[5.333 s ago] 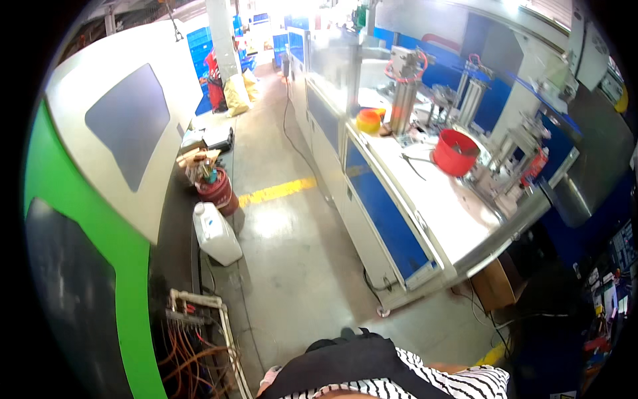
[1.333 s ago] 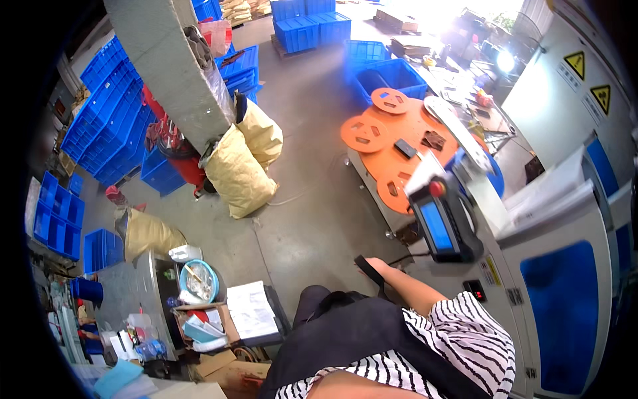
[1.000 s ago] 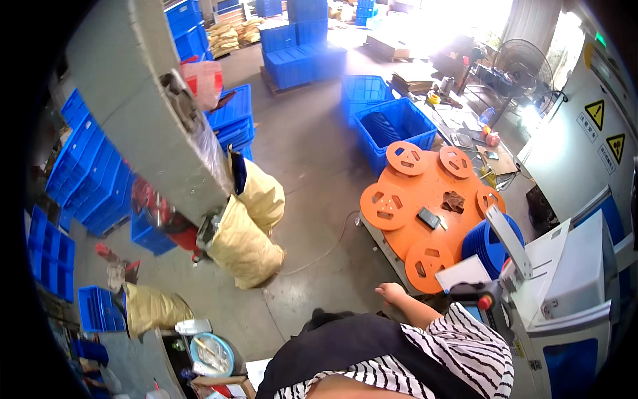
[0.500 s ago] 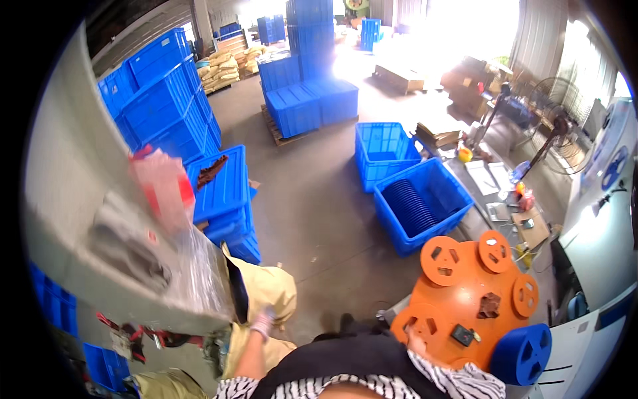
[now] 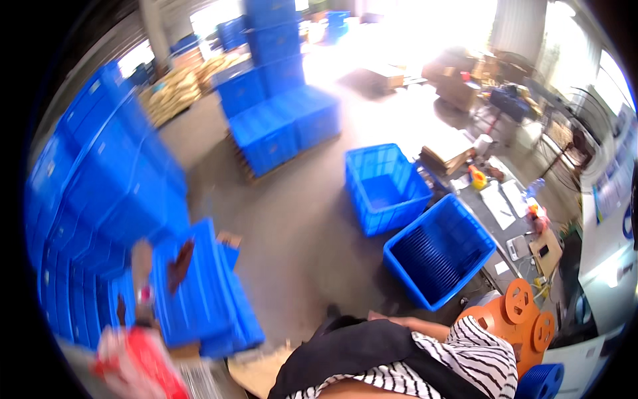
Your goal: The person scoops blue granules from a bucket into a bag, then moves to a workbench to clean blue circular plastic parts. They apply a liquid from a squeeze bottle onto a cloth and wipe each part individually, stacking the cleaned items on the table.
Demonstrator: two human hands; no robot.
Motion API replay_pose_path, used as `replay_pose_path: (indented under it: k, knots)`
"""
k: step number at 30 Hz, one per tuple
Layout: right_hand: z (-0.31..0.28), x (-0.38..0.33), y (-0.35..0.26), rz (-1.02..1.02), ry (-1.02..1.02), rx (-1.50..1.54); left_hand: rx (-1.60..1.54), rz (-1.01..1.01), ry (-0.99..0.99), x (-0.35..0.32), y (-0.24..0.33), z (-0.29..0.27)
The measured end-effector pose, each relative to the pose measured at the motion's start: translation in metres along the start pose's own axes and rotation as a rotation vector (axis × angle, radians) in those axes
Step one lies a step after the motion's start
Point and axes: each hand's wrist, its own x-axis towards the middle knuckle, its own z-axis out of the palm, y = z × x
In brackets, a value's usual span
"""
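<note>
My right forearm, in a striped sleeve, crosses in front of my dark apron (image 5: 359,346). The right hand (image 5: 389,320) is near my waist at the apron's upper edge. Its fingers are too blurred to read, and nothing held can be made out. My left hand is out of view. Nearest beyond the right hand stands a blue bin (image 5: 415,292) with a row of dark blue discs (image 5: 425,256) inside. To its right, orange reels (image 5: 518,300) lie on an orange round surface, with a blue reel (image 5: 541,382) at the near edge.
Another blue bin (image 5: 382,223) stands farther off, beside a worktable (image 5: 508,233) with papers and small tools. Lidded blue bins (image 5: 193,292) and tall stacks (image 5: 119,166) line the left. A red-and-white plastic bag (image 5: 136,366) is near left. More bins (image 5: 279,126) stand on a pallet ahead.
The view has turned and shifted forward. My right hand has left the orange reel and come to my waist. My left hand, earlier by the tan sack, has gone out of view.
</note>
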Motion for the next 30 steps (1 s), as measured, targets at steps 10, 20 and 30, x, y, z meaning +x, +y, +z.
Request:
replay_pose_path:
  k: [10,20,30]
  knots:
    - [-0.215,0.110,0.019,0.711,0.215,-0.360,-0.282,0.500,0.172,0.275,0.586,-0.240]
    - [-0.381,0.516,-0.245,0.391,0.453,-0.194,0.309,0.277,-0.134,0.375,0.854,-0.199]
    - [-0.654,0.790,-0.400,-0.320,0.898,-0.217,0.434,0.191,-0.188,0.507,1.145,-0.213]
